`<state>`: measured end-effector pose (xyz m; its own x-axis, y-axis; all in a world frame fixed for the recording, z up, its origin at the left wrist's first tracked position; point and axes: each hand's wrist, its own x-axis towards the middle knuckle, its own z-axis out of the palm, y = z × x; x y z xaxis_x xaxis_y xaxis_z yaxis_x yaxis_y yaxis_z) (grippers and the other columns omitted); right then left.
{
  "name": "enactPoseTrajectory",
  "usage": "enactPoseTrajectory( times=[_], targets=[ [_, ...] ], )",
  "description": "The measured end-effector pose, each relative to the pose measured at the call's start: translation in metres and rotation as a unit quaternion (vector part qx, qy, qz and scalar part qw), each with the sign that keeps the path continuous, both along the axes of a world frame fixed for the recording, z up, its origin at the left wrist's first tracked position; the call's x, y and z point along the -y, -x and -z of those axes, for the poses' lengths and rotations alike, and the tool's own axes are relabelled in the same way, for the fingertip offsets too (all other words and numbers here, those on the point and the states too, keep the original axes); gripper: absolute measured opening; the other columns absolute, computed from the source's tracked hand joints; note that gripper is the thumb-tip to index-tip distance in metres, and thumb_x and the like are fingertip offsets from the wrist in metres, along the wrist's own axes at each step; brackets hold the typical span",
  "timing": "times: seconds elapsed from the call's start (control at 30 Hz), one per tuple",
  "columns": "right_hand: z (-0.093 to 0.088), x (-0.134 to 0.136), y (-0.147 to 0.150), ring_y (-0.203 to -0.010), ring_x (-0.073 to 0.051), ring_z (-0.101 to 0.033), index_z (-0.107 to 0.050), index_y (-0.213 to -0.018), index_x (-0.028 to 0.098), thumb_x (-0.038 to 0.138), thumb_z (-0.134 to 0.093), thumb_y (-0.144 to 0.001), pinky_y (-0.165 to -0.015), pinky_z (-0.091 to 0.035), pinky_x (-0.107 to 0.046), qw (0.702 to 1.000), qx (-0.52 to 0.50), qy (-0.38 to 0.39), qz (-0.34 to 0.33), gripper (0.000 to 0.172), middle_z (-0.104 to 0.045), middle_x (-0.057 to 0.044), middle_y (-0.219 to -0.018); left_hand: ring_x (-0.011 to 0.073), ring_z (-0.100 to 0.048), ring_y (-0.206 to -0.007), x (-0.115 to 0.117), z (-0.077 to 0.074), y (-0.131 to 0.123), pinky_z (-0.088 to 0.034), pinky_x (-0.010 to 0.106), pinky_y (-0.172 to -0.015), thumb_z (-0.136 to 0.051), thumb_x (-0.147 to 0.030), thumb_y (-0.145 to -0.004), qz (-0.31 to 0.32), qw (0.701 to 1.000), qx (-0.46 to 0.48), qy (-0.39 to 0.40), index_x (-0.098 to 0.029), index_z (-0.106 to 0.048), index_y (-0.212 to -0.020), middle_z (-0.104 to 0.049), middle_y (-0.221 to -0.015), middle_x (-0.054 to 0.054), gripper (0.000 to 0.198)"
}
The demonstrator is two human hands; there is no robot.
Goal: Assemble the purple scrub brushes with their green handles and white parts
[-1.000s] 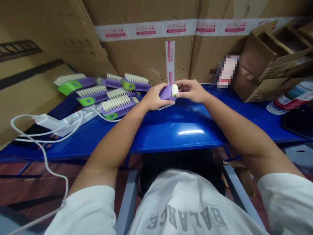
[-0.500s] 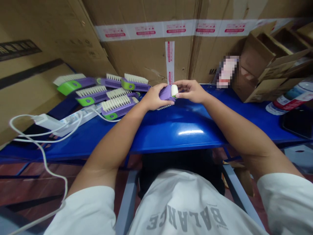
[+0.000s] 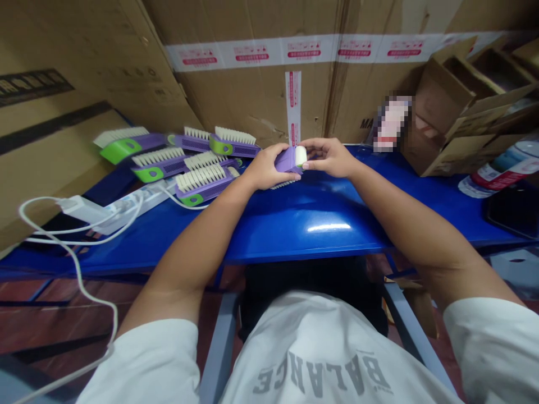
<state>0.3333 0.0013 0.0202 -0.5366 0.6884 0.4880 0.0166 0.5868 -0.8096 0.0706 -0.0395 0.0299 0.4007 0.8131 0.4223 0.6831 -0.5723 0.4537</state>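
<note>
Purple brush (image 3: 287,160) stays in a narrow grip (barely shifted) between left hand (image 3: 265,167) and right hand (image 3: 330,157).

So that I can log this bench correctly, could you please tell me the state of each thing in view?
Purple brush, held in both hands, bristles facing down
Left hand, gripping the brush body
Right hand, pinching the brush's white end
Other brushes, lying overlapped on the blue table
Plastic bottle, lying on its side
Cardboard box, flaps open
White charger, cable trailing over the table edge
</note>
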Motion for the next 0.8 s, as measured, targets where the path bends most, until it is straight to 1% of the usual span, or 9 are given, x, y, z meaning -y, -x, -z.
enactPoseTrajectory(
  times=[0.1, 0.27, 0.63, 0.8],
  targets=[
    [0.002, -0.0022, -0.0009, -0.106, -0.027, -0.079, -0.085, -0.122, 0.022, 0.071, -0.113, -0.06, -0.101, -0.069, -0.045, 1.0, 0.0, 0.002, -0.003, 0.084, -0.086, -0.009, -0.114, 0.0422, -0.076, -0.134, -0.0005, 0.0006, 0.0002, -0.058, 0.054, -0.12, -0.098, -0.066, -0.072, 0.001, 1.0, 0.001, -0.001, -0.022, -0.073, -0.147, -0.08, -0.15, 0.014, 0.09],
    [0.0046, -0.0059, -0.0018, -0.104, -0.026, -0.08, -0.086, -0.126, 0.021, 0.072, -0.112, -0.062, -0.101, -0.07, -0.046, 1.0, 0.004, -0.005, -0.004, 0.086, -0.087, -0.01, -0.118, 0.0421, -0.075, -0.134, -0.0018, 0.0017, 0.0007, -0.058, 0.053, -0.12, -0.098, -0.067, -0.072, 0.007, 1.0, 0.006, -0.002, -0.02, -0.073, -0.148, -0.08, -0.151, 0.015, 0.092],
    [0.001, -0.0018, -0.0019, -0.109, -0.029, -0.081, -0.085, -0.127, 0.022, 0.077, -0.109, -0.064, -0.103, -0.07, -0.048, 1.0, 0.022, -0.019, 0.005, 0.087, -0.087, -0.01, -0.118, 0.0414, -0.075, -0.135, -0.0004, 0.0013, 0.0006, -0.057, 0.052, -0.12, -0.098, -0.064, -0.074, 0.006, 1.0, 0.003, -0.003, -0.019, -0.072, -0.149, -0.08, -0.151, 0.014, 0.092],
    [0.0003, -0.001, -0.0022, -0.104, -0.028, -0.08, -0.084, -0.125, 0.023, 0.079, -0.108, -0.064, -0.102, -0.07, -0.048, 0.999, 0.03, -0.027, 0.012, 0.087, -0.087, -0.009, -0.118, 0.0417, -0.075, -0.136, -0.0006, 0.0016, 0.0005, -0.057, 0.053, -0.121, -0.098, -0.064, -0.075, 0.001, 1.0, -0.003, -0.005, -0.019, -0.072, -0.15, -0.079, -0.153, 0.016, 0.092]
  ],
)
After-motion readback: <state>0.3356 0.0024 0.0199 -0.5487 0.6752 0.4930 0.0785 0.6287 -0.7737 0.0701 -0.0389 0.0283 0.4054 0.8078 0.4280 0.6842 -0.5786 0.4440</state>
